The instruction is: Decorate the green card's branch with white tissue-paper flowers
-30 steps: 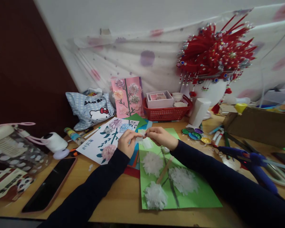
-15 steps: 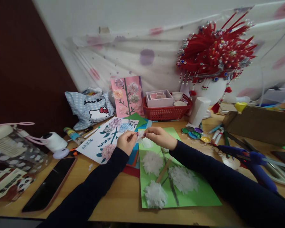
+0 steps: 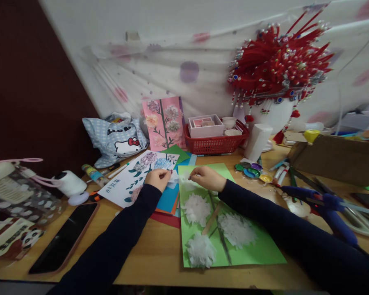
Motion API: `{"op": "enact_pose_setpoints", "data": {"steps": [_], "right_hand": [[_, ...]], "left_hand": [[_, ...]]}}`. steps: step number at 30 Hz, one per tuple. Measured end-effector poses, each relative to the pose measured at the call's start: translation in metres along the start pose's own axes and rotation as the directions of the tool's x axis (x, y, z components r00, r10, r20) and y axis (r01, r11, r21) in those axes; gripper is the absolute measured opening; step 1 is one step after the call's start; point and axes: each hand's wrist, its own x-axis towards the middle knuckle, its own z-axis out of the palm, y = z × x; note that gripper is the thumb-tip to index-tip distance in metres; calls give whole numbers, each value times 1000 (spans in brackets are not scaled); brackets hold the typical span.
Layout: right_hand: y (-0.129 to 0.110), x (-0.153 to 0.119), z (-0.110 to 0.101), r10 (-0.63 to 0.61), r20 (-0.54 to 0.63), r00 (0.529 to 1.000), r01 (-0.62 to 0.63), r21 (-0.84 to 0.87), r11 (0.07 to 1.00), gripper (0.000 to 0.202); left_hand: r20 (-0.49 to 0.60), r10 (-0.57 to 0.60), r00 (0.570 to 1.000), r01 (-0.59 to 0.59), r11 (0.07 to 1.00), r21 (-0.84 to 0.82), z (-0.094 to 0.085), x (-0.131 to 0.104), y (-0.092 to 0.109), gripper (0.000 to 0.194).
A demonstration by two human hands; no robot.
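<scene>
My left hand [image 3: 158, 179] is closed in a pinch on a thin whitish tissue piece [image 3: 173, 178], above the blue paper and the flower drawing [image 3: 119, 185]. Over the upper left of the green sheet [image 3: 264, 253] is my right hand [image 3: 208, 178], its fingertips pinched together; whatever they hold is too small to make out. Several white tissue flowers [image 3: 197, 209] lie on the green sheet around a dark painted stem [image 3: 223, 241]. A flat wooden stick [image 3: 211, 220] rests between them.
A phone [image 3: 64, 237] and thread spool [image 3: 70, 183] lie left. Behind stand a checked bag [image 3: 115, 139], pink flower picture [image 3: 164, 123] and red basket [image 3: 215, 144]. Paint dishes [image 3: 251, 173], a blue glue gun [image 3: 322, 200] and a cardboard box [image 3: 335, 159] are right.
My hands were together at the tissue and are now apart. My left hand has moved left with a whitish piece; my right hand has shifted slightly right.
</scene>
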Motion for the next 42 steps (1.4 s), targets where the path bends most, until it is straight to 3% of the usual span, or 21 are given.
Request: {"op": "enact_pose_setpoints", "data": {"steps": [5, 10, 17, 25, 31, 36, 42], "right_hand": [[3, 1, -2, 43, -107, 993, -45, -20, 999, 21], [-4, 0, -6, -1, -237, 972, 12, 46, 999, 21], [-27, -17, -2, -222, -176, 959, 251, 161, 955, 12], [-30, -22, -1, -305, -103, 947, 322, 251, 913, 15], [-31, -22, -3, -256, -33, 966, 250, 369, 895, 34], [-28, -20, -2, -255, -39, 966, 251, 375, 892, 22], [-24, -16, -2, -228, -17, 974, 216, 386, 897, 20]], "left_hand": [[-83, 28, 996, -25, 999, 33, -7, 12, -8, 28], [-129, 55, 990, -87, 963, -255, -9, 12, 0, 19], [65, -66, 996, 92, 811, -578, -2, -6, 24, 39], [323, -58, 945, 272, 691, -670, -4, -8, 29, 47], [364, 9, 931, 252, 705, -663, -3, -9, 31, 47], [336, 85, 938, 164, 745, -646, -4, -12, 35, 45], [323, 46, 945, 191, 724, -663, -5, -8, 30, 44]]}}
